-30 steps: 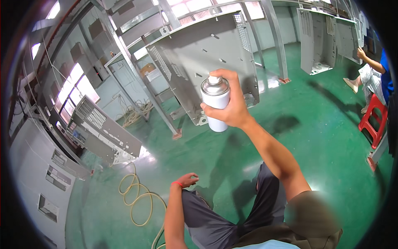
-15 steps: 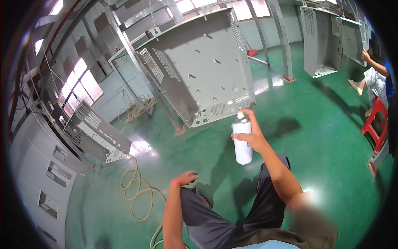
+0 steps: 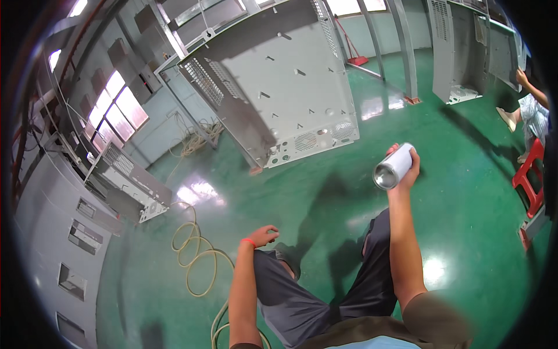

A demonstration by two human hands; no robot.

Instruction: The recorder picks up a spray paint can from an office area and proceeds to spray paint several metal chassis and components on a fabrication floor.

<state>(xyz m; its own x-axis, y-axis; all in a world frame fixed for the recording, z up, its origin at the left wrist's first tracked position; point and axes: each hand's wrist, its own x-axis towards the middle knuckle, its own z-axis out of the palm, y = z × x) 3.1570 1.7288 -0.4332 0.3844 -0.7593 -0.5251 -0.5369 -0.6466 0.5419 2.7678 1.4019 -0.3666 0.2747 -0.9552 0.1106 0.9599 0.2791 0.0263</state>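
My right hand (image 3: pixel 410 173) is wrapped round a white spray can (image 3: pixel 397 162), held out over the floor past my right knee. The can is tipped over, its bare metal base turned toward me and its nozzle end out of sight. My left hand (image 3: pixel 265 235) is empty by my left knee, fingers loosely bent and a red band at the wrist. Ahead hangs a large grey sheet-metal housing (image 3: pixel 302 75) with vent grilles, small raised tabs and round holes along its lower edge. Neither hand touches it.
A smaller metal housing (image 3: pixel 129 180) hangs at the left, and another (image 3: pixel 459 52) at the far right beside a co-worker's arm (image 3: pixel 532 90). A yellowish hose (image 3: pixel 200 250) coils on the green floor. A red stool (image 3: pixel 530 177) stands at the right; metal posts (image 3: pixel 405 52) rise behind.
My right hand has swung to the right and tipped the spray can from upright to base toward me. The view has shifted slightly. My left hand stays by the knee.
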